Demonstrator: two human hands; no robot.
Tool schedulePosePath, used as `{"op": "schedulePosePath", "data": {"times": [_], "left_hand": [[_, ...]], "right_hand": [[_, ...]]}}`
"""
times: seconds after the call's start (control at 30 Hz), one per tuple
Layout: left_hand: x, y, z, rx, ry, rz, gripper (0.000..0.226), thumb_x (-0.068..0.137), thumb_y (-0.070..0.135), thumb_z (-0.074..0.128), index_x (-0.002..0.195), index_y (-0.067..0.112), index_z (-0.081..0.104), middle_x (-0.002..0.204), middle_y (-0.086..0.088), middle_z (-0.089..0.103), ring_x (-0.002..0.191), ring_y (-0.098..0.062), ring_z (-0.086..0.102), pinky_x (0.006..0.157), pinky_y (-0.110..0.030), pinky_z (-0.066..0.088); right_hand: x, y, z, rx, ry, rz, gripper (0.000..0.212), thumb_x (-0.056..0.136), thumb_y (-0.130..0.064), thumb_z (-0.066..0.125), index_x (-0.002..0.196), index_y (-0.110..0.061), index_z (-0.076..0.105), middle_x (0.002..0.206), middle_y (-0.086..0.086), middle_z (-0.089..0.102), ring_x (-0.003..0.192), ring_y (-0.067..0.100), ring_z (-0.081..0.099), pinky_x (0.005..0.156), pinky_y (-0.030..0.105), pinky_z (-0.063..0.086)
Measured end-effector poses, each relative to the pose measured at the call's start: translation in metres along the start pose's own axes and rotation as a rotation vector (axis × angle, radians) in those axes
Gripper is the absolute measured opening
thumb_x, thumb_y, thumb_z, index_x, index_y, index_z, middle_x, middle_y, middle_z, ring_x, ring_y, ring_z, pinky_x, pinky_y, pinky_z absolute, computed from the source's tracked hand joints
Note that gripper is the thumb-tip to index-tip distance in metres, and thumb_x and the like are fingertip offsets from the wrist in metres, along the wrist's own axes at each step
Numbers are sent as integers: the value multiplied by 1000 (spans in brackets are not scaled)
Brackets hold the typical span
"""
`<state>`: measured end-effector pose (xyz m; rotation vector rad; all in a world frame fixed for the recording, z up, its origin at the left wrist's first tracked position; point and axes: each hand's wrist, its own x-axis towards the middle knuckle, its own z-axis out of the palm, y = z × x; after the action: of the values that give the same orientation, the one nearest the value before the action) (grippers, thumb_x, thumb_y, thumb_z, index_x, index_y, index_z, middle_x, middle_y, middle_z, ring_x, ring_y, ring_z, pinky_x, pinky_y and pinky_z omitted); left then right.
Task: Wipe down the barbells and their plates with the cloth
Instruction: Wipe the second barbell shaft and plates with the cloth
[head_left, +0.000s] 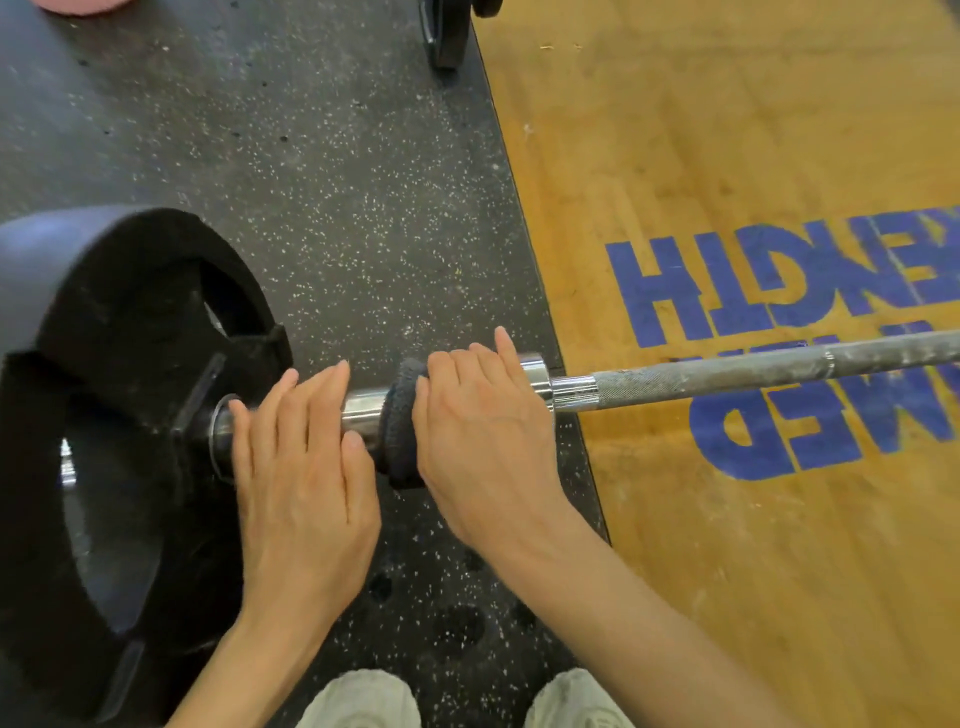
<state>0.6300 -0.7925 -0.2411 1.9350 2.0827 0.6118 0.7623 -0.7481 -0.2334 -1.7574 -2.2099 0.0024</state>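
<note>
Head view: A barbell lies across the frame, with its knurled shaft over a wooden platform and its chrome sleeve over the speckled rubber floor. A black plate sits on the sleeve at the left.

The left hand rests flat on the sleeve just beside the plate; its fingers are straight and close together, and they hold nothing. The right hand lies over the sleeve near its inner collar and presses a dark cloth against the chrome. The cloth is bunched around the sleeve between the two hands, touching the right hand's thumb side. The right fingers reach over the top of the sleeve; whether they curl under it cannot be told.

Blue lettering is printed on the platform. Two light shoes show at the bottom edge. A second plate stands at the top edge, by the platform's corner.
</note>
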Motion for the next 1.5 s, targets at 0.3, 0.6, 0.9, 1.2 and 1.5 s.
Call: {"op": "schedulePosePath", "data": {"times": [0.3,0.6,0.9,1.2,1.5], "left_hand": [[-46,7,-2,-173,1,-25,57,103,23,18,157,8,29,164,3,24,155,-10,5,123,-27,-12],[-57,11,-9,-217,-10,-61,59,105,31,12,160,10,16,168,5,14,156,-11,-1,123,-27,-13],[-71,14,-3,-242,28,-93,59,104,27,13,158,9,26,165,3,25,155,-9,9,123,-29,-11],[-68,12,-1,-224,48,-76,60,103,28,12,157,8,29,164,1,29,154,-11,13,124,-35,-9],[-54,7,-2,-117,-7,-46,59,105,30,10,159,11,24,166,2,21,155,-11,8,124,-33,-11]], "right_hand": [[-16,5,-1,-34,10,-160,43,103,-27,33,73,-13,62,65,5,59,66,25,56,118,48,33],[-26,-23,-10,87,-175,-142,48,98,-31,33,66,-14,64,62,5,61,63,27,60,86,45,54],[-13,-22,-37,28,-587,-388,31,99,-13,50,130,-14,54,84,3,54,86,30,64,66,37,30],[-37,-20,-28,115,-316,-149,22,99,-23,49,86,-12,63,71,5,58,69,30,59,85,46,52],[-54,-20,-6,120,-72,-111,39,107,-25,27,94,-13,62,83,3,57,87,26,57,121,46,27]]}}
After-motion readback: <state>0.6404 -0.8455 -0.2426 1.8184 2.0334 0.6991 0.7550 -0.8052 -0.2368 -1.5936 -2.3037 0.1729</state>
